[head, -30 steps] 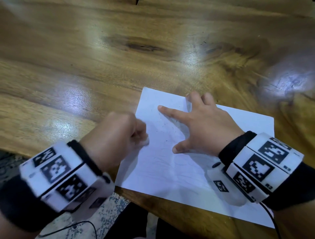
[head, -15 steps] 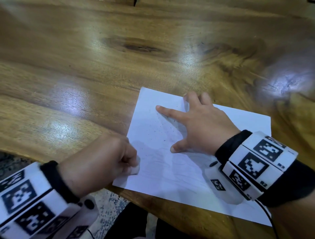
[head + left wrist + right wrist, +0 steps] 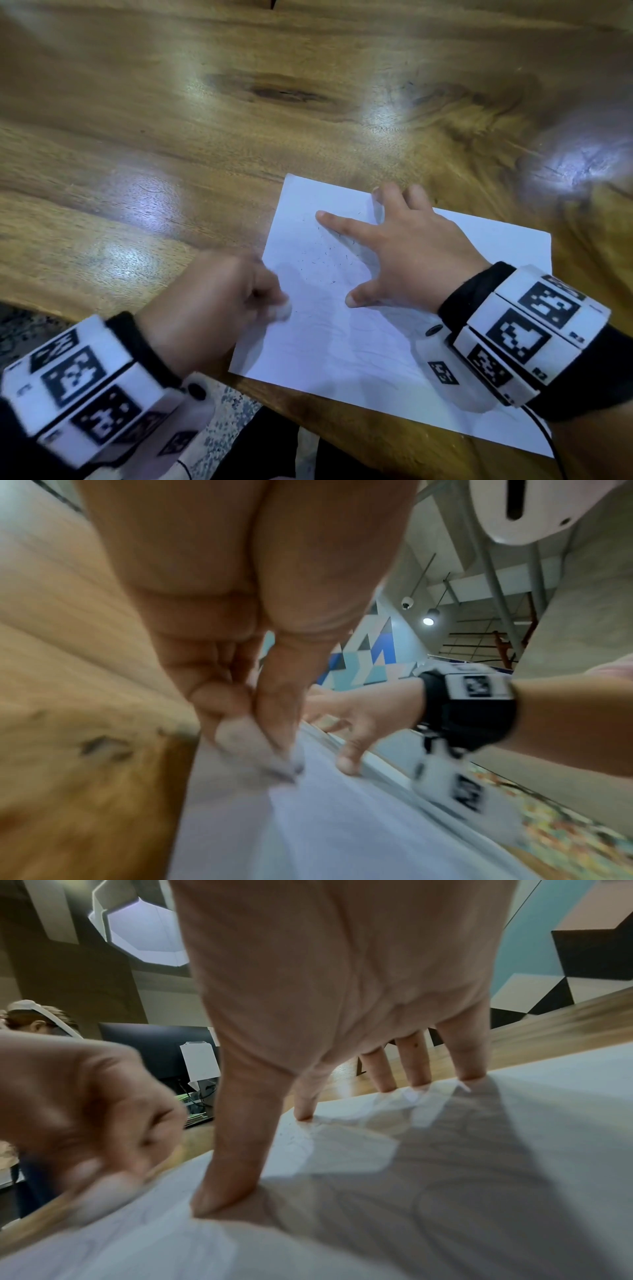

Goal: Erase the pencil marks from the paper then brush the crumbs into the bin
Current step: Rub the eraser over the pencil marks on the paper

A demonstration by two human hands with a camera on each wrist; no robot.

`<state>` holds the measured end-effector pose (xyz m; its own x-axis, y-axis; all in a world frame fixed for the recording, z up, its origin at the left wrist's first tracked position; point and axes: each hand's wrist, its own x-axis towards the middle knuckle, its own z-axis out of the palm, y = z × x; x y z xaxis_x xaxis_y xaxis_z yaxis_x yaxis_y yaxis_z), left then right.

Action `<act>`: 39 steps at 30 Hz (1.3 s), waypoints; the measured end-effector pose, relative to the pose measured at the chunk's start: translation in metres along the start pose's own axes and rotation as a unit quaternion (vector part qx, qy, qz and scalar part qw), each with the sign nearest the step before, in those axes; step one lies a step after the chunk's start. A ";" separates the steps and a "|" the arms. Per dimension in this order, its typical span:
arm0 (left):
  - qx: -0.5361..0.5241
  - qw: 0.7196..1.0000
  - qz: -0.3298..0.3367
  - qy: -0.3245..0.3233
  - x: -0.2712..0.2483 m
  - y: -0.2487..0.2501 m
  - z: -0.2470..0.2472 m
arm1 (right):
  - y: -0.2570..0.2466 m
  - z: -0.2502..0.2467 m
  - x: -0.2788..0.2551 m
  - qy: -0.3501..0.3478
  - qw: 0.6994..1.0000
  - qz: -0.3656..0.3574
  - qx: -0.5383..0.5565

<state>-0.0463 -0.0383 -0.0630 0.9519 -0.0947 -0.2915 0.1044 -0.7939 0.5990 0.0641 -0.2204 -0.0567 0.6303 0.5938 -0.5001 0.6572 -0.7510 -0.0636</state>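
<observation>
A white sheet of paper (image 3: 359,342) lies on the wooden table (image 3: 205,137) near its front edge. Dark eraser crumbs (image 3: 325,253) are scattered over its upper left part. My left hand (image 3: 219,301) grips a small white eraser (image 3: 282,310) and holds it against the paper's left side; the eraser (image 3: 253,750) shows a dirty tip in the left wrist view. My right hand (image 3: 400,253) lies spread on the sheet, fingers straight, pressing it down. In the right wrist view its fingertips (image 3: 304,1112) touch the paper (image 3: 445,1177).
The table's front edge (image 3: 308,407) runs just below the paper, with patterned floor (image 3: 233,411) beneath. Bare wood stretches away behind and to the left of the sheet. No bin is in view. A seated person (image 3: 37,1020) and a monitor (image 3: 154,1047) show far off.
My left hand with the eraser went down toward the paper's lower left corner, then came back up and right along the left side. The right hand stayed put on the sheet.
</observation>
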 end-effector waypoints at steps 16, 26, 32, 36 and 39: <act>0.019 1.000 -0.009 -0.004 -0.009 -0.001 -0.003 | 0.000 -0.001 0.000 -0.012 1.000 0.002 -0.004; 0.013 1.000 0.002 0.023 -0.003 -0.002 0.001 | 0.000 -0.001 0.001 -0.014 1.000 0.001 -0.006; -0.018 0.997 -0.001 -0.075 -0.003 0.004 -0.002 | -0.001 0.001 0.000 -0.003 1.000 -0.001 -0.005; 0.009 0.997 0.002 0.083 0.030 0.010 -0.002 | 0.000 0.001 0.000 -0.005 1.000 0.001 -0.007; 0.013 1.000 0.021 -0.001 0.011 0.010 0.005 | 0.001 0.000 0.000 -0.004 1.000 0.000 -0.006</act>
<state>-0.0362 -0.0502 -0.0642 0.9546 -0.1293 -0.2684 0.0574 -0.8042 0.5916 0.0642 -0.2211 -0.0570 0.6267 0.5911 -0.5078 0.6618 -0.7478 -0.0536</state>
